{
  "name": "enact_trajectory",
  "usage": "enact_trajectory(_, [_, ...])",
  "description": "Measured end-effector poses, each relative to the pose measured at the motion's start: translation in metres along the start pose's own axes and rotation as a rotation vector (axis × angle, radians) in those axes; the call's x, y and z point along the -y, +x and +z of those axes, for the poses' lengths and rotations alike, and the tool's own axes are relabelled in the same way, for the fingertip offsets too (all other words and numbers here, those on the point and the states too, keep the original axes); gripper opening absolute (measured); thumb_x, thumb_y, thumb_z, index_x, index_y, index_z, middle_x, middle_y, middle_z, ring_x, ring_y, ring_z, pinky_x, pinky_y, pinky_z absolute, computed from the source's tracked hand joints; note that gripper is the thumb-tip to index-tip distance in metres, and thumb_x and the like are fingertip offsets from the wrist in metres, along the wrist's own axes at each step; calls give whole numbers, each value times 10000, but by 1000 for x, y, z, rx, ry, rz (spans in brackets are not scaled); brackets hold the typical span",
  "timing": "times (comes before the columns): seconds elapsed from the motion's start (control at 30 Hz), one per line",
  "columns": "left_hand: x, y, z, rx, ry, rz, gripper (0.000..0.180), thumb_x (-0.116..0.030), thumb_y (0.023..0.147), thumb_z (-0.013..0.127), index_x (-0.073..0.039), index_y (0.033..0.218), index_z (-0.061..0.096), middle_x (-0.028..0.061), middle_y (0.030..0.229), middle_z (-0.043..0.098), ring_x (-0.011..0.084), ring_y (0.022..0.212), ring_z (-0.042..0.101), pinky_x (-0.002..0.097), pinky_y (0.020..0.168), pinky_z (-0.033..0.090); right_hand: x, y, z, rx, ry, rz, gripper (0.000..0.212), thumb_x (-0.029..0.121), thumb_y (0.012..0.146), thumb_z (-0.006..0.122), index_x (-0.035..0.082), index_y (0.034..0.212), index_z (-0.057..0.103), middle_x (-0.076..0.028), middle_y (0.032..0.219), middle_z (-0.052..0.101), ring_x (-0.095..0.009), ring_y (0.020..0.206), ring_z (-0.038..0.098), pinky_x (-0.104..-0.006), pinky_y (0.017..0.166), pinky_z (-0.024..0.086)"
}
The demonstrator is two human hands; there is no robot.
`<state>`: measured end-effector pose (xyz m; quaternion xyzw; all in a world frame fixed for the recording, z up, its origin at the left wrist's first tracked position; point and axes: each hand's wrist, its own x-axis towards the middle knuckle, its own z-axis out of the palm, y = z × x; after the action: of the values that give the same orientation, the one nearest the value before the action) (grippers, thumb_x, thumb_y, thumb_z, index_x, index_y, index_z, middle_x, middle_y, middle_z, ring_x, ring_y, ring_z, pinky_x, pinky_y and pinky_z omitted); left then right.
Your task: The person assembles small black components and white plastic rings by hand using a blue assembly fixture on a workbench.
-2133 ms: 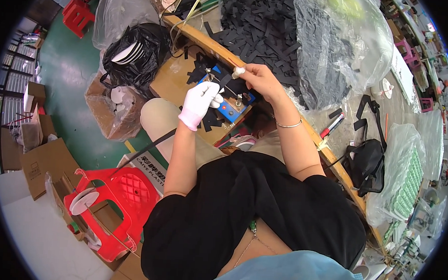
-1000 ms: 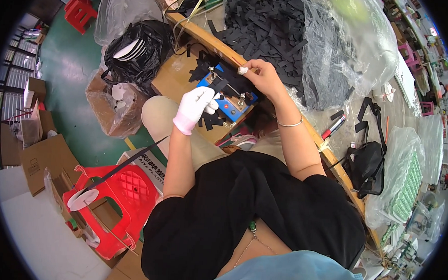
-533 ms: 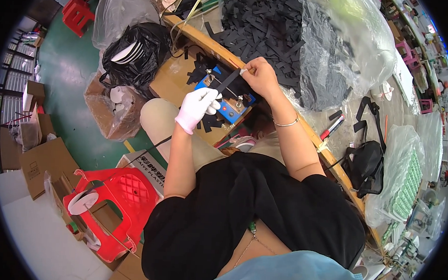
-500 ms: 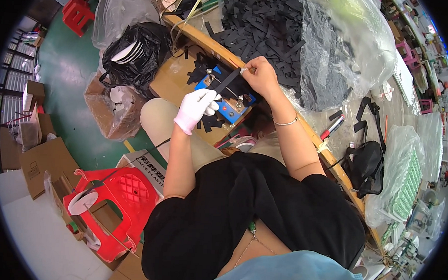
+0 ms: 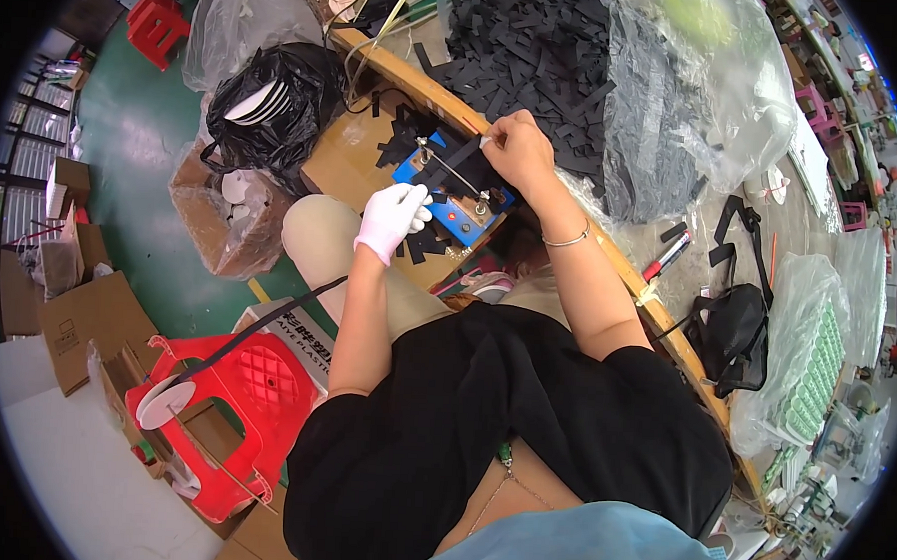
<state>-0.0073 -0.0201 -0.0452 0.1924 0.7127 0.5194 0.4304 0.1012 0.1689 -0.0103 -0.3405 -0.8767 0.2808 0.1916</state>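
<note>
My left hand (image 5: 393,218), in a white glove, is closed at the near left edge of a small blue machine (image 5: 457,222) with a metal rod across its top. A black strap (image 5: 256,330) rises from a white reel (image 5: 166,405) and passes behind my left forearm towards that hand; the hold itself is partly hidden. My bare right hand (image 5: 519,153) pinches the strap's far end beyond the rod, a white covering on one fingertip. Cut black strips (image 5: 425,245) lie around the machine in a cardboard box (image 5: 339,155).
A large heap of black strips (image 5: 533,54) lies on plastic sheeting beyond the wooden table edge (image 5: 417,81). A red marker (image 5: 667,257) and a black bag (image 5: 731,332) are to the right. At left stand a red stool (image 5: 264,377) and a black plastic bag (image 5: 305,124).
My left hand has drawn slightly back from the rod, and the strap no longer shows stretched above it between my hands. The strap beside the stool now shows broad side up.
</note>
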Motion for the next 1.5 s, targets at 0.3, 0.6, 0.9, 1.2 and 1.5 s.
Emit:
enact_trajectory(0.3, [-20,-23,-14,276,-325,295,249,-208,917,494,19,861,580,37,649,567,95,555,529,219,532,431,-14,-4,-10,49,171,-7,247,237,734,677,69,907,624,-108,902,576,-269,778,584,-343,705,466])
enact_trajectory(0.6, [-54,-41,-7,403,-379,382,273,-232,919,486,19,853,572,51,635,579,98,532,532,210,507,428,32,-31,-43,634,851,-201,309,82,802,581,14,1104,580,-47,917,638,-20,626,499,-179,552,420])
enact_trajectory(0.9, [-42,-36,1,308,-321,339,257,-207,921,482,23,856,578,43,643,580,92,538,528,208,516,423,22,-18,-57,561,382,-163,220,35,806,496,-1,954,654,-35,657,639,-95,474,545,-236,503,455])
enact_trajectory(1.2, [-43,-41,11,331,-345,318,253,-218,905,520,27,867,569,46,632,566,97,538,530,215,527,432,16,-20,-47,161,-27,-383,212,48,752,541,81,907,683,-81,720,661,-249,619,626,-330,561,493])
enact_trajectory(1.5, [-34,-49,-5,194,-254,324,219,-162,903,521,47,943,572,67,693,609,82,576,551,194,538,441,-28,9,-75,-323,-321,-75,511,57,694,653,127,1189,551,-128,1061,585,-268,943,579,-329,819,472])
